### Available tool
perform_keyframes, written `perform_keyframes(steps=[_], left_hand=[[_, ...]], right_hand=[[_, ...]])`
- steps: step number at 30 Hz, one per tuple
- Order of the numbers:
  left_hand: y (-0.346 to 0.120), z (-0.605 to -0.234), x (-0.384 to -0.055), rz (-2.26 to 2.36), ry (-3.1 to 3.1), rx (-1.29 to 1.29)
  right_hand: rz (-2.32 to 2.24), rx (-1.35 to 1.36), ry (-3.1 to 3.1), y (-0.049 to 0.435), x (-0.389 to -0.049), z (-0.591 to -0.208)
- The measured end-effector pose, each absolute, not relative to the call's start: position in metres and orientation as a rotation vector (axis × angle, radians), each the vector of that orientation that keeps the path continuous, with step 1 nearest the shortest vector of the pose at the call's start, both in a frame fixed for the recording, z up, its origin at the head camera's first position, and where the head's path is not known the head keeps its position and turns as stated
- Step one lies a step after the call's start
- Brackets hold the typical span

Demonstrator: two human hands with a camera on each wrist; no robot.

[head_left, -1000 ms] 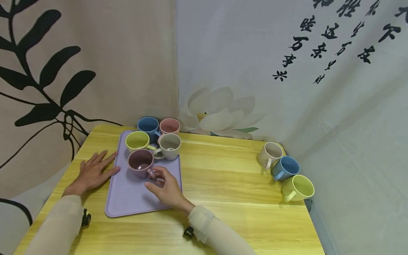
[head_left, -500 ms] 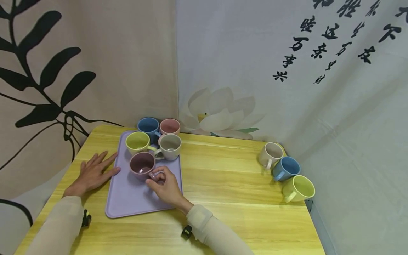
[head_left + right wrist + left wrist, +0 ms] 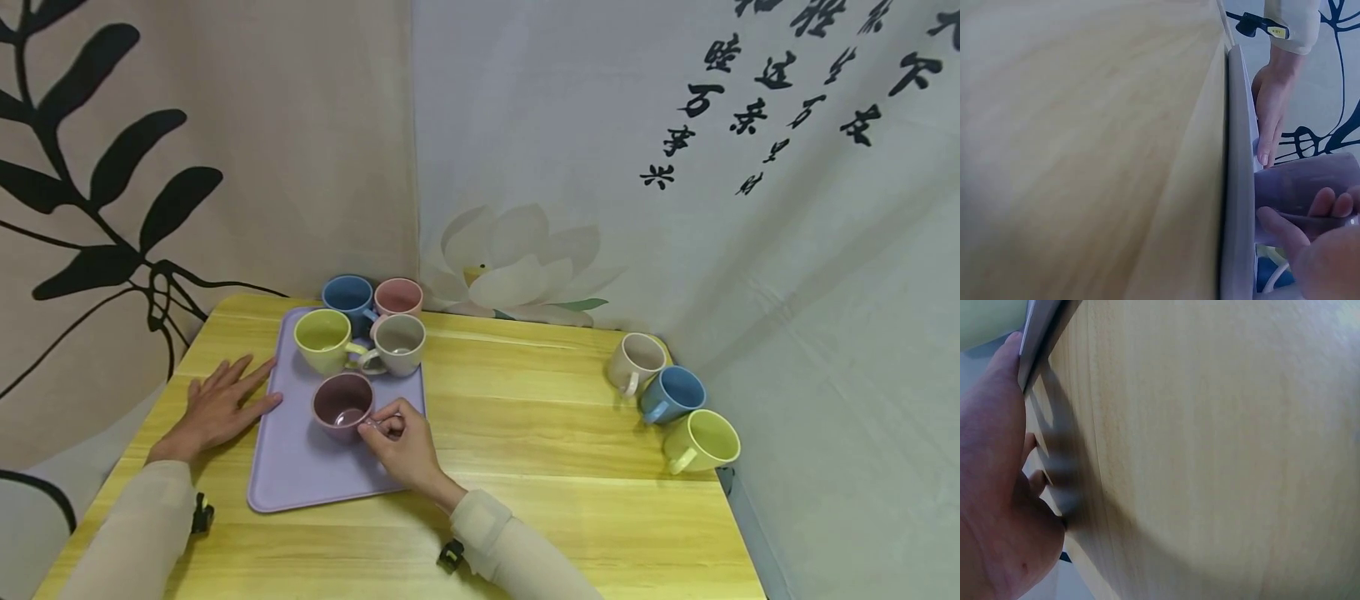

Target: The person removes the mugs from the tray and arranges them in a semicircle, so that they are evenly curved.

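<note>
My right hand [image 3: 407,446] pinches the handle of a purple mug [image 3: 342,403] over the middle of a lavender tray [image 3: 300,467]. In the right wrist view, thumb and fingers close round the handle of that purple mug [image 3: 1304,178]. My left hand [image 3: 221,408] lies with fingers spread on the table, its fingertips at the tray's left edge. The left wrist view shows that hand's thumb [image 3: 1007,362] against the tray's rim. Behind the purple mug, a yellow-green mug [image 3: 322,340] and a grey mug [image 3: 405,350] stand on the tray.
At the tray's back are a blue mug [image 3: 347,297] and a pink mug [image 3: 398,297]. Near the right edge of the wooden table [image 3: 525,417] stand a beige mug [image 3: 622,371], another blue mug [image 3: 675,396] and another yellow-green mug [image 3: 697,442]. A curtain hangs behind.
The purple mug has moved toward the tray's front and slightly right, away from the yellow-green mug, with my right hand at its handle. My left hand has stayed in place.
</note>
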State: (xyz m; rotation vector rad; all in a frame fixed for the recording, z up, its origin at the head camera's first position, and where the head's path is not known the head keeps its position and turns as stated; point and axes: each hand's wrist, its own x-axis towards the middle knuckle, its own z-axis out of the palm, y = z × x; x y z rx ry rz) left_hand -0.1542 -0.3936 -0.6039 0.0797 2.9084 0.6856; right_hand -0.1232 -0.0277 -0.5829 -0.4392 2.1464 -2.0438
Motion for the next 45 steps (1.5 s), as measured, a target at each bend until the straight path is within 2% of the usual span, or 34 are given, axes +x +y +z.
perform_keyframes(steps=[10,20,34,45], left_hand=[[-0.393,-0.606,-0.154,0.702,2.915,0.061],[-0.394,-0.604,-0.153,0.696,2.903,0.076],[-0.393,-0.602,-0.152,0.699,2.904,0.079],[-0.393,-0.603,-0.153,0.698,2.907,0.082]], right_hand=[[-2.058,-0.452,2.108,0.002,-0.11,-0.57],[-2.149,-0.491,2.109,0.052,-0.103,-0.556],[-2.242,-0.512,2.291,0.131,-0.113,-0.55],[-2.405,-0.503,2.181,0.164,-0.128,-0.546]])
